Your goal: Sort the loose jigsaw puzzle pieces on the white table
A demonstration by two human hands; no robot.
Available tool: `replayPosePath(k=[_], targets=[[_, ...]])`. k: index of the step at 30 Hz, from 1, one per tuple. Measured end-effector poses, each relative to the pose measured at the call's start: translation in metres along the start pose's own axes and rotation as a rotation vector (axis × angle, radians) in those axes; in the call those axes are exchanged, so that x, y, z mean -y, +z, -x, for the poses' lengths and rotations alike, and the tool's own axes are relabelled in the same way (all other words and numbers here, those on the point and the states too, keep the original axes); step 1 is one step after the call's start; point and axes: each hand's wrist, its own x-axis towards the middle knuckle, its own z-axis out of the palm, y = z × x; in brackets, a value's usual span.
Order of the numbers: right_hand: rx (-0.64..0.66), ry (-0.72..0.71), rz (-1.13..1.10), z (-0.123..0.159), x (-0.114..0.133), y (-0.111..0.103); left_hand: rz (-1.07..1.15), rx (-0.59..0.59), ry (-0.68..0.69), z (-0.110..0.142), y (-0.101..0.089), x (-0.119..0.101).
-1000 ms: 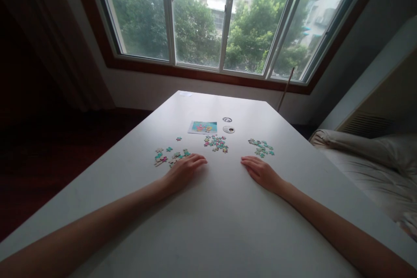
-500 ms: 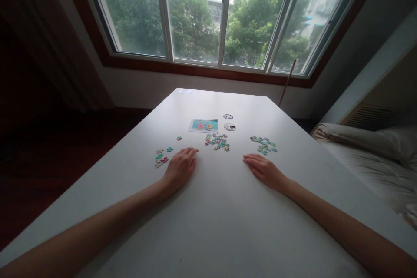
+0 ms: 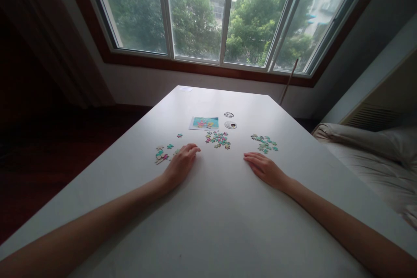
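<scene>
On the table, my left hand (image 3: 183, 161) is between a small left group of jigsaw pieces (image 3: 161, 155) and a central pile of jigsaw pieces (image 3: 218, 139). Its fingers are loosely bent and apart, with nothing visible in them. One piece lies partly hidden against the back of that hand. My right hand (image 3: 264, 169) rests palm down with fingers stretched out, just below a right group of green-toned jigsaw pieces (image 3: 265, 143). A single piece (image 3: 179, 135) lies apart, above the left group. Behind the central pile is a picture card (image 3: 204, 123) with a blue-green background.
Two round flat items (image 3: 229, 114) (image 3: 230, 125) lie right of the card. A pale paper (image 3: 185, 89) is at the far left corner of the white table (image 3: 208, 226). Beyond stand a window (image 3: 195, 17) and a thin stick (image 3: 289, 81); a cushioned seat (image 3: 355, 156) is at right.
My left hand has shifted slightly to the right and up, its fingers bending more, and a piece beside it has come into sight. My right hand stays in place. The view has tilted a little.
</scene>
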Motion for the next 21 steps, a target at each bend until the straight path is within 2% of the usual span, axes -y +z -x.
replayPosePath(k=[12, 17, 21], targets=[[0.002, -0.012, -0.009, -0.001, -0.006, 0.001, -0.03, 0.073, 0.019, -0.002, -0.003, -0.005], [0.005, -0.014, -0.004, -0.001, -0.007, 0.001, -0.198, 0.052, -0.127, -0.002, -0.008, -0.011], [0.004, -0.008, 0.001, -0.001, -0.007, 0.002, -0.242, 0.084, -0.117, -0.001, -0.008, -0.012]])
